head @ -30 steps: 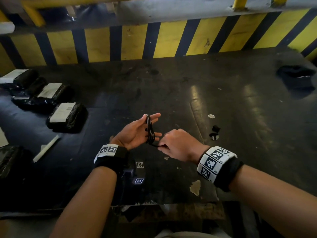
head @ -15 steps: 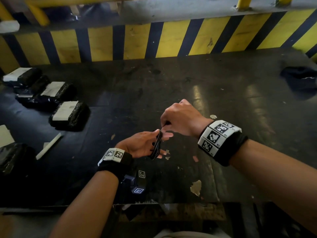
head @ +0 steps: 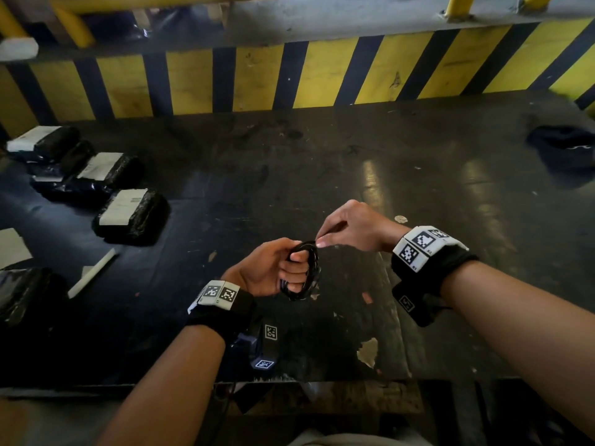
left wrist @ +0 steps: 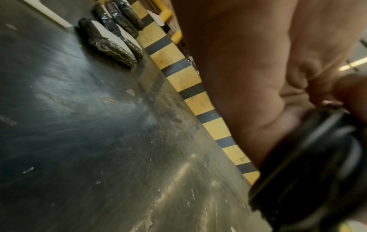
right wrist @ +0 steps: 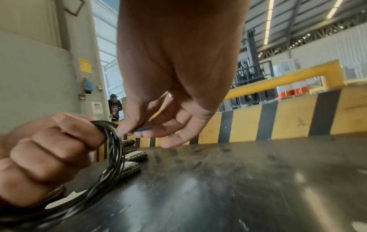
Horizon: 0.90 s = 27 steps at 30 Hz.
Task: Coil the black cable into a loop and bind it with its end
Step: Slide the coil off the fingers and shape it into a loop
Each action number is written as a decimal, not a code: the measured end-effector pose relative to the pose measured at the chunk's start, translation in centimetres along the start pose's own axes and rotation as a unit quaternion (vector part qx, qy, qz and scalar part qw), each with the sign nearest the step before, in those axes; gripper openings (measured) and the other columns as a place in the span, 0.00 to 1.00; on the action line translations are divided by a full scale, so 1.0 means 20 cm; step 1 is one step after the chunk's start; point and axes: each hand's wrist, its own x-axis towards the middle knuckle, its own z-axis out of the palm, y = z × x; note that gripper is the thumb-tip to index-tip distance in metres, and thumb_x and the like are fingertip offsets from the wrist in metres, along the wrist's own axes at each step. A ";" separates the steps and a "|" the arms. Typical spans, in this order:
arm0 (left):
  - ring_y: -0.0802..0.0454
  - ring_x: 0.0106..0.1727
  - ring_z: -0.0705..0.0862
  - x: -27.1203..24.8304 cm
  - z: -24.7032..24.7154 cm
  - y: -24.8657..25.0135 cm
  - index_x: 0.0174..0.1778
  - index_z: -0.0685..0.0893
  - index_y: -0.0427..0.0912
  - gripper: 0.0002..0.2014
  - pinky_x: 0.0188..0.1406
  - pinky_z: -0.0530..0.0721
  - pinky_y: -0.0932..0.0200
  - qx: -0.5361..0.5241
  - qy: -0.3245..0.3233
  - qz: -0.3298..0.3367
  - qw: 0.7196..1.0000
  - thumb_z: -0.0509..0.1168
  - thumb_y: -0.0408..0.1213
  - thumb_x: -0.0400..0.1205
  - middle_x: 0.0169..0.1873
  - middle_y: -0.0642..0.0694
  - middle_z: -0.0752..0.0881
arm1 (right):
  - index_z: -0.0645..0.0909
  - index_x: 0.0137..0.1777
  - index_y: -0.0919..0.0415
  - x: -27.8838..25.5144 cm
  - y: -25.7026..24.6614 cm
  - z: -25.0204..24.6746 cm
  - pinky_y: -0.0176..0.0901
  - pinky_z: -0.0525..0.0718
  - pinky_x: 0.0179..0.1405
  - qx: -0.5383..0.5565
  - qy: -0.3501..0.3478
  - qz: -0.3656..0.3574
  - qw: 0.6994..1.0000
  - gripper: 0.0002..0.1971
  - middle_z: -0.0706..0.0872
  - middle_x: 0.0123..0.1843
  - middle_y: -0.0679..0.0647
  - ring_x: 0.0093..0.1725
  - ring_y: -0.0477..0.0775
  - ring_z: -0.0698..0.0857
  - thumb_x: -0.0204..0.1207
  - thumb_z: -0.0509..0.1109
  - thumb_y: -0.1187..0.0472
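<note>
The black cable [head: 309, 274] is wound into a small loop of several turns, held above the dark table. My left hand [head: 283, 268] grips the loop, its fingers curled through it; the right wrist view shows the same coil [right wrist: 114, 158] round those fingers [right wrist: 59, 150]. My right hand [head: 346, 228] is just above and to the right of the loop and pinches the cable's end [right wrist: 142, 129] between thumb and fingertips. In the left wrist view the coil [left wrist: 309, 164] is a blurred black band under the palm.
Several black wrapped packs with white labels [head: 128, 217] lie at the table's left. A white strip [head: 93, 272] lies nearer the front left. A dark cloth [head: 566, 146] sits far right. A yellow-and-black striped barrier [head: 289, 75] runs along the back. A person stands far off [right wrist: 114, 106].
My left hand has curled from a flat palm into a grip through the loop. My right hand rose from below the coil to above it, then came down with the cable end.
</note>
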 end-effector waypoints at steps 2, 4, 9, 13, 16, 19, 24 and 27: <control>0.57 0.23 0.63 0.02 0.00 0.00 0.33 0.72 0.44 0.18 0.26 0.69 0.61 -0.009 0.001 -0.008 1.000 0.48 0.43 0.88 0.22 0.54 0.64 | 0.93 0.54 0.54 -0.02 0.02 0.03 0.36 0.89 0.39 0.069 -0.003 0.016 0.998 0.11 0.92 0.38 0.46 0.37 0.43 0.91 0.73 0.83 0.56; 0.58 0.21 0.59 0.03 0.00 0.01 0.29 0.70 0.46 0.19 0.22 0.65 0.62 -0.006 0.019 -0.014 1.000 0.49 0.43 0.86 0.21 0.54 0.61 | 0.89 0.64 0.55 -0.03 0.03 0.05 0.43 0.94 0.45 0.138 -0.023 0.046 0.989 0.19 0.94 0.46 0.53 0.43 0.50 0.94 0.72 0.84 0.59; 0.58 0.19 0.56 0.05 0.02 0.05 0.26 0.63 0.50 0.19 0.18 0.59 0.64 0.036 0.062 -0.033 0.997 0.49 0.43 0.85 0.19 0.56 0.61 | 0.87 0.71 0.53 -0.05 0.05 0.08 0.45 0.94 0.50 0.208 -0.081 0.087 0.971 0.23 0.94 0.54 0.60 0.47 0.52 0.93 0.75 0.82 0.61; 0.58 0.18 0.55 0.08 0.02 0.06 0.25 0.61 0.50 0.19 0.18 0.56 0.63 0.044 0.059 -0.049 0.996 0.49 0.43 0.84 0.19 0.56 0.60 | 0.89 0.65 0.55 -0.05 0.09 0.09 0.47 0.94 0.52 0.231 -0.131 0.125 0.956 0.15 0.91 0.54 0.71 0.45 0.51 0.88 0.79 0.78 0.59; 0.57 0.19 0.56 0.12 0.03 0.05 0.24 0.65 0.49 0.20 0.20 0.55 0.61 0.092 0.104 -0.043 0.989 0.50 0.42 0.85 0.19 0.55 0.62 | 0.90 0.65 0.59 -0.05 0.13 0.11 0.48 0.93 0.57 0.219 -0.123 0.135 0.959 0.15 0.91 0.57 0.71 0.48 0.51 0.89 0.80 0.77 0.58; 0.54 0.23 0.63 0.18 0.05 0.04 0.26 0.71 0.47 0.22 0.27 0.64 0.58 0.210 0.229 -0.024 0.950 0.53 0.46 0.87 0.21 0.53 0.65 | 0.89 0.65 0.63 -0.05 0.17 0.12 0.53 0.92 0.61 0.203 -0.082 0.141 0.966 0.16 0.91 0.60 0.70 0.52 0.55 0.91 0.80 0.77 0.58; 0.53 0.34 0.78 0.25 0.09 0.01 0.35 0.80 0.47 0.29 0.46 0.77 0.53 0.439 0.300 0.023 0.846 0.47 0.65 0.88 0.29 0.51 0.77 | 0.90 0.61 0.65 -0.08 0.24 0.10 0.56 0.91 0.63 0.202 -0.045 0.154 0.966 0.14 0.92 0.58 0.71 0.56 0.64 0.93 0.80 0.78 0.58; 0.52 0.38 0.78 0.29 0.09 0.00 0.49 0.83 0.44 0.25 0.45 0.79 0.54 0.486 0.267 0.042 0.831 0.49 0.60 0.89 0.36 0.48 0.77 | 0.90 0.59 0.67 -0.12 0.28 0.05 0.45 0.93 0.52 0.215 -0.029 0.157 0.964 0.14 0.92 0.57 0.73 0.47 0.56 0.91 0.79 0.78 0.59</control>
